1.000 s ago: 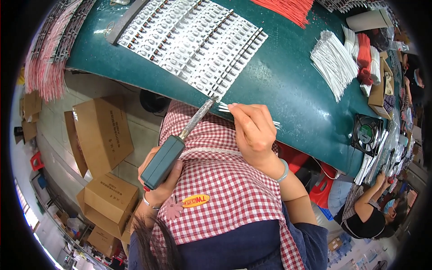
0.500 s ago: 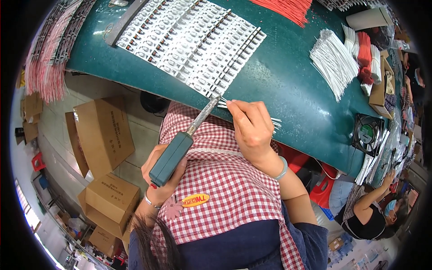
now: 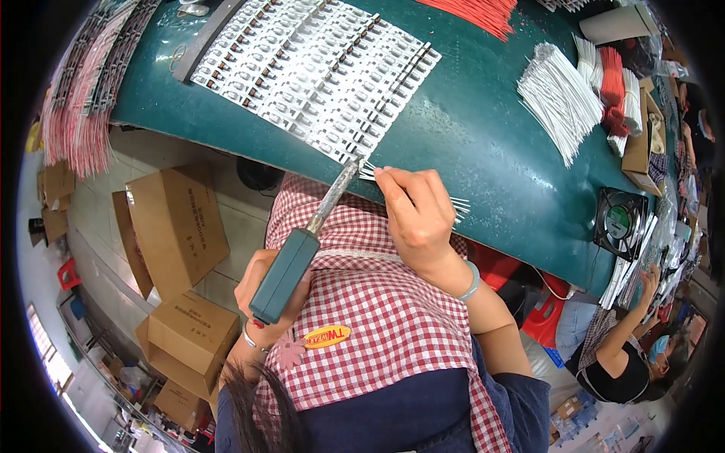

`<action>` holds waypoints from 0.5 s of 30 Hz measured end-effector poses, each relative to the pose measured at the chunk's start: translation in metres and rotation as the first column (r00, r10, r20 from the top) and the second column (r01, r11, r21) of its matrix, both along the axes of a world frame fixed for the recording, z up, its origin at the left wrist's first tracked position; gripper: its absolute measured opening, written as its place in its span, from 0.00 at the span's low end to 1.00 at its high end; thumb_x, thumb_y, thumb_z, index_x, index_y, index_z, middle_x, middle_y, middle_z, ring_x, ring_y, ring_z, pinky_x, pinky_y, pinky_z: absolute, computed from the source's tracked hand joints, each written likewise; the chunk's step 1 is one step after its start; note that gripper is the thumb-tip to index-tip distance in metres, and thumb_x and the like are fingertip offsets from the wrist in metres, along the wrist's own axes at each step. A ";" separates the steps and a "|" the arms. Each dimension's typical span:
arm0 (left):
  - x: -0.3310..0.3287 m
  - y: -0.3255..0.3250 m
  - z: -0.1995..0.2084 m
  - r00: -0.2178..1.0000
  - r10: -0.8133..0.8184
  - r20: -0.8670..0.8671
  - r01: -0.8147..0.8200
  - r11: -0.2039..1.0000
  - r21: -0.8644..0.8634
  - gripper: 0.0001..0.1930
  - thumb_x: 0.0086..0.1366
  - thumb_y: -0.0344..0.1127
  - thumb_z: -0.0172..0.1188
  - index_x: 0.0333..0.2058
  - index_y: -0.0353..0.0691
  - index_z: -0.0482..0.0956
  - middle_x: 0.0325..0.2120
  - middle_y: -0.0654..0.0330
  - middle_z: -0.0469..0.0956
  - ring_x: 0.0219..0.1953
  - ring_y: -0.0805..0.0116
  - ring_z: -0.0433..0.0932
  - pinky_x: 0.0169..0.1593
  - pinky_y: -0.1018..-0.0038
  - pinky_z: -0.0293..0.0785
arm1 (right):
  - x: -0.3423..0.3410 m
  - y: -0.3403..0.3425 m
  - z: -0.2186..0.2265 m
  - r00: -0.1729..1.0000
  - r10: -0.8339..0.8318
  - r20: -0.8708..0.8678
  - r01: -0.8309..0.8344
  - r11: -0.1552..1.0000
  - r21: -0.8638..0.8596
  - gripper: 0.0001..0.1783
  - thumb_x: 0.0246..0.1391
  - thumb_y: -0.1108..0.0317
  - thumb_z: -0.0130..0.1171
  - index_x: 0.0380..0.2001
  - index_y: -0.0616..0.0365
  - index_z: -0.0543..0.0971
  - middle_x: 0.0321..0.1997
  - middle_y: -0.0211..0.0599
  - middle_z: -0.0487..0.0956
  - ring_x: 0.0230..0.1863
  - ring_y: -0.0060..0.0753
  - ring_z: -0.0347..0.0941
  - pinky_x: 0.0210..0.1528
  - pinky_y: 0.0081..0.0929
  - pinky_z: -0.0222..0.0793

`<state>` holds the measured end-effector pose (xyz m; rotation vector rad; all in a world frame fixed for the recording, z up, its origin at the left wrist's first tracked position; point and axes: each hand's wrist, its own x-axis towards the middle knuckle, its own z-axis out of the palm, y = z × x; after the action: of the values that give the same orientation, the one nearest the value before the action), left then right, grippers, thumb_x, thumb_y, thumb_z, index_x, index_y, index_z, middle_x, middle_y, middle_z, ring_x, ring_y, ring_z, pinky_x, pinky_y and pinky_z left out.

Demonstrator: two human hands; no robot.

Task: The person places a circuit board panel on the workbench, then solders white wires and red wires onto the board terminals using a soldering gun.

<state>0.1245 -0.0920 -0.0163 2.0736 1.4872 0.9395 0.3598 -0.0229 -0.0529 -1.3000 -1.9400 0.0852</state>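
Note:
My left hand (image 3: pixel 253 287) is wrapped round the green handle of a soldering iron (image 3: pixel 285 275), whose long metal barrel points up and away. Its tip meets the near corner of a white panel of small boards (image 3: pixel 302 90) with rows of metal parts. Beside the tip, my right hand (image 3: pixel 421 219) pinches a small bunch of thin white wires (image 3: pixel 461 207) between thumb and fingers. The wire ends stick out on both sides of the hand, the left ends close to the tip and the panel's corner. Whether they touch the panel is too small to tell.
A dark bar (image 3: pixel 210 39) lies along the panel's left edge on the green table (image 3: pixel 483 136). White wires (image 3: pixel 559 102), red wires (image 3: pixel 476 16) and a small fan (image 3: pixel 621 219) lie around. Cardboard boxes (image 3: pixel 181 226) stand left. A co-worker (image 3: pixel 619 355) sits at right.
The iron's tip and the wires have shifted slightly left along with the panel in view. Both hands keep their holds.

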 end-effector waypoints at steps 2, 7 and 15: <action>0.000 0.000 -0.002 1.000 0.000 -0.003 0.000 1.000 0.018 0.12 0.50 0.22 0.73 0.34 0.30 0.81 0.30 0.54 0.79 0.29 0.61 0.81 0.29 0.73 0.77 | 0.000 0.001 -0.001 1.000 -0.004 0.000 0.004 1.000 -0.002 0.19 0.40 0.83 0.67 0.40 0.63 0.84 0.36 0.40 0.82 0.32 0.38 0.75 0.31 0.29 0.72; 0.000 -0.001 -0.004 0.999 0.025 0.020 -0.026 1.000 0.016 0.12 0.51 0.22 0.73 0.35 0.31 0.82 0.31 0.55 0.79 0.29 0.61 0.81 0.29 0.73 0.77 | 0.000 0.000 -0.005 1.000 0.005 0.029 -0.005 1.000 0.019 0.18 0.40 0.76 0.62 0.40 0.66 0.83 0.38 0.39 0.81 0.34 0.35 0.74 0.33 0.29 0.72; -0.001 -0.003 -0.006 0.996 0.039 0.084 -0.034 0.998 -0.059 0.12 0.52 0.22 0.72 0.37 0.31 0.82 0.34 0.53 0.81 0.33 0.59 0.83 0.34 0.72 0.80 | 0.000 -0.001 -0.002 1.000 0.000 -0.024 -0.001 1.000 -0.006 0.19 0.40 0.78 0.63 0.40 0.66 0.82 0.38 0.40 0.81 0.36 0.37 0.75 0.34 0.30 0.73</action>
<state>0.1237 -0.0954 -0.0220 1.9478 1.4955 0.9752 0.3596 -0.0242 -0.0553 -1.2967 -1.9209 0.1067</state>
